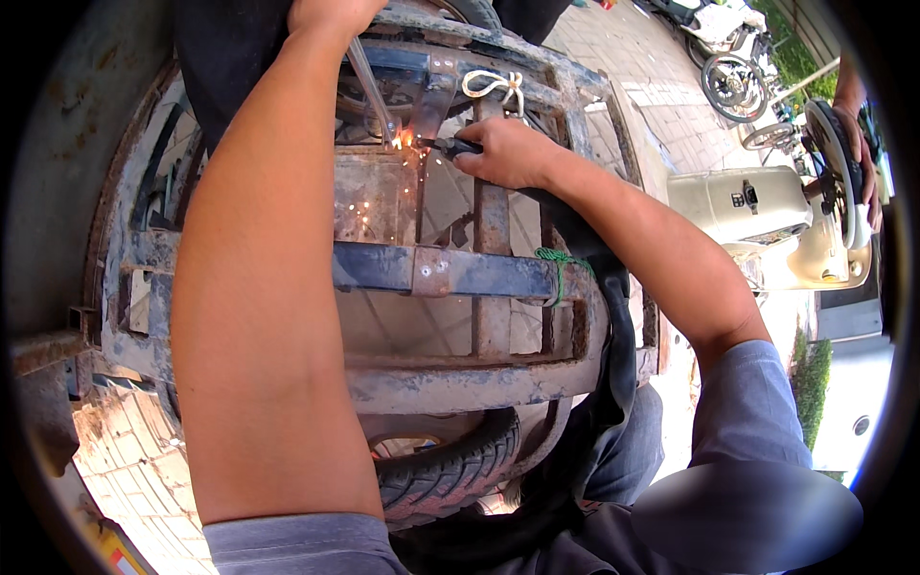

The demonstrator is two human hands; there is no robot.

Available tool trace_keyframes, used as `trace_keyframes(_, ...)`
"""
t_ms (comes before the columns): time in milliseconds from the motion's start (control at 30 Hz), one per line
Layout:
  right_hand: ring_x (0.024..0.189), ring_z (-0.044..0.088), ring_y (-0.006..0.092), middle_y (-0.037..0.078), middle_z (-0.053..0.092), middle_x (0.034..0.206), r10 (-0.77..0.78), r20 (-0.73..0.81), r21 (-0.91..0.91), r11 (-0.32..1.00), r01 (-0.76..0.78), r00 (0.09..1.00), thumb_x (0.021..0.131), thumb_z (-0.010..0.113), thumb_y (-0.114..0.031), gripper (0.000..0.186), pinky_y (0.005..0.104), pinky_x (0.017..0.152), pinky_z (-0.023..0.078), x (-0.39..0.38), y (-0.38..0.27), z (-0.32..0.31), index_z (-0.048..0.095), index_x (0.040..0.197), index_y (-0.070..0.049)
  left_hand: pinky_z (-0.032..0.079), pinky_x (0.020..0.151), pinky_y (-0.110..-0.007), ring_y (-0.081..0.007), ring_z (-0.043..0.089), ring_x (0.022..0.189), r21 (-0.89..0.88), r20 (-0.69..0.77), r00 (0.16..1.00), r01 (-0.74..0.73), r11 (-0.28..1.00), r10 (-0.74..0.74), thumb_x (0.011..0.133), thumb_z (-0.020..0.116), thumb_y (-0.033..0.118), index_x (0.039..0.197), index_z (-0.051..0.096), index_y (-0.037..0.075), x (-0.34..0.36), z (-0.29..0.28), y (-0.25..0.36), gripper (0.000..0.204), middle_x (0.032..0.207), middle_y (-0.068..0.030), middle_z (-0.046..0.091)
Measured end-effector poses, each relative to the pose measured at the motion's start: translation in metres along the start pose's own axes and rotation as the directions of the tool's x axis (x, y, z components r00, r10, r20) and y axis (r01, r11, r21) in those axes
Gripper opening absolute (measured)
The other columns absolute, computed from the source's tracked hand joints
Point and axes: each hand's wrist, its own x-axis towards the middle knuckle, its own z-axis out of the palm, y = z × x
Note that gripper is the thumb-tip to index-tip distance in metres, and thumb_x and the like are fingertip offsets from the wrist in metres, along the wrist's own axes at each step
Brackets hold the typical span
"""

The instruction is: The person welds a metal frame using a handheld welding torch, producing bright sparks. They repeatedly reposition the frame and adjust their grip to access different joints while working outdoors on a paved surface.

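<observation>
My left hand (331, 19), at the top edge, is closed on a long metal bar (369, 86), whose lower end reaches the bright glow and flying sparks (407, 139) on a rusty metal frame (460, 374). My right hand (498, 153) is closed around a dark handheld tool (460, 147) pointed at the glow from the right. A black hose or strap (613, 326) runs below my right forearm. A white knotted cord (494, 88) and a green cord (561, 268) are tied to the frame. The exact contact point is obscured by the glare.
A treaded tyre (446, 465) lies under the frame. At right stands a cream scooter (728, 206), with another person's hand (862, 163) at a round part (834, 134). Parked bikes (733, 81) stand on paving (613, 48). A metal panel (57, 182) borders the left.
</observation>
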Motion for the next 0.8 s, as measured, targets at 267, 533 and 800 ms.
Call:
trace_keyframes(267, 0.098, 0.067, 0.0379, 0.022, 0.07, 0.101, 0.1, 0.067, 0.039, 0.994, -0.102, 0.993, 0.086, 0.063, -0.032, 0.036, 0.0439, 0.087, 0.052, -0.003, -0.007, -0.004, 0.07, 0.11, -0.005, 0.052, 0.089, -0.048, -0.0385, 0.067, 0.095, -0.008, 0.009, 1.0, 0.02, 1.0, -0.02, 0.085, 0.058, 0.032, 0.087, 0.073, 0.0, -0.001, 0.002, 0.0, 0.036, 0.096, -0.0231, 0.07)
trace_keyframes(533, 0.1, 0.066, 0.0383, 0.022, 0.07, 0.104, 0.052, 0.006, -0.036, 0.998, -0.052, 0.999, 0.086, 0.062, -0.033, 0.036, 0.0452, 0.089, 0.052, -0.008, -0.008, -0.004, 0.07, 0.108, -0.006, 0.052, 0.089, -0.048, -0.0386, 0.067, 0.095, -0.008, 0.017, 0.999, 0.028, 1.0, -0.028, 0.085, 0.057, 0.033, 0.088, 0.073, 0.0, -0.002, -0.001, 0.002, 0.036, 0.096, -0.0234, 0.07)
trace_keyframes(800, 0.102, 0.066, 0.0386, 0.022, 0.069, 0.105, 0.037, 0.004, -0.032, 0.999, -0.037, 0.999, 0.086, 0.063, -0.033, 0.036, 0.0456, 0.089, 0.052, -0.002, -0.01, 0.003, 0.07, 0.111, -0.007, 0.052, 0.088, -0.048, -0.0388, 0.067, 0.094, -0.016, 0.045, 0.998, 0.05, 0.999, -0.049, 0.085, 0.058, 0.032, 0.087, 0.073, 0.0, -0.001, -0.004, 0.002, 0.036, 0.094, -0.024, 0.07)
